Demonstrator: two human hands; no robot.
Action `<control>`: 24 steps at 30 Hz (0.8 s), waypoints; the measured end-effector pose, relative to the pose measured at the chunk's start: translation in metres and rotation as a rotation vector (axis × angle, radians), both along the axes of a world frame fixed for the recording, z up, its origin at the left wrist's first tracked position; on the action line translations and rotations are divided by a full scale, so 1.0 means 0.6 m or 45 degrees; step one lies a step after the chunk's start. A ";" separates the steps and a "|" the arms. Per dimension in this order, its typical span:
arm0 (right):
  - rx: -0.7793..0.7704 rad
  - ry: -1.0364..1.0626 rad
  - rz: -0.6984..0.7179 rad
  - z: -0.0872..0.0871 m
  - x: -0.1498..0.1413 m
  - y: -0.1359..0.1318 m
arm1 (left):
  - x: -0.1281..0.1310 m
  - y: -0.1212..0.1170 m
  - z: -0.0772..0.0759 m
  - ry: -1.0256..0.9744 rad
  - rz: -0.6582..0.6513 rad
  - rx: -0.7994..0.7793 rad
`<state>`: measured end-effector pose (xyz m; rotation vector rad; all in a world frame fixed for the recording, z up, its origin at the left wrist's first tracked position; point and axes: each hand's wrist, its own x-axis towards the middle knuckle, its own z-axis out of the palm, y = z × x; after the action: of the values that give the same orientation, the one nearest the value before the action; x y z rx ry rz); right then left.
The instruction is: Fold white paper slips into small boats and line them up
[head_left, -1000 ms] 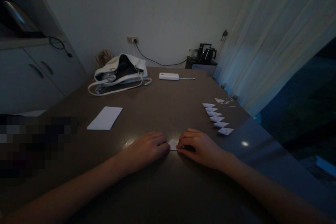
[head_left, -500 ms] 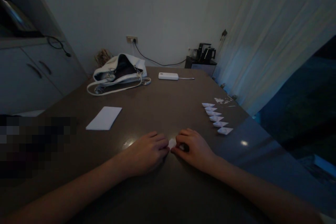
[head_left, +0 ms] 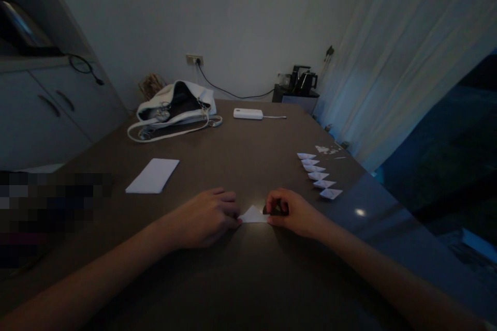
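Between my hands, low over the brown table (head_left: 248,279), is a small folded white paper (head_left: 253,215) with a peaked top and a straight lower edge. My left hand (head_left: 212,217) pinches its left corner, fingers curled. On the opposite corner, the thumb and fingers of my right hand (head_left: 293,214) are closed. To the right stands a slanting row of several small folded paper boats (head_left: 319,176). A stack of white paper sheets (head_left: 152,176) lies to the left, away from my left hand.
A white handbag (head_left: 174,108) sits open at the table's far left. Near the far edge lies a white power bank (head_left: 247,114) with a short cable. Torn paper scraps (head_left: 328,150) are scattered by the right edge, close to a white curtain (head_left: 373,62).
My hands drew close together over the paper, then moved apart to its two corners. More of the folded paper shows between them now. The boats and the stack stayed put.
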<state>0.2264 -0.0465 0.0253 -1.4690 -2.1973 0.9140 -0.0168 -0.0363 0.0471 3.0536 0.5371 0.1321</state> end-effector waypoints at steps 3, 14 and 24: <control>0.004 0.011 0.010 0.000 0.001 -0.001 | -0.009 0.004 0.002 -0.007 0.010 -0.028; -0.045 0.013 -0.019 -0.005 -0.001 0.001 | -0.002 0.001 -0.007 0.003 -0.003 0.054; 0.100 0.034 0.029 -0.010 -0.007 -0.008 | 0.021 -0.016 -0.029 0.017 0.042 0.243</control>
<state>0.2220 -0.0513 0.0193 -1.3903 -2.2093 0.8394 -0.0042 -0.0457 0.0296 3.2329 0.6099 0.1739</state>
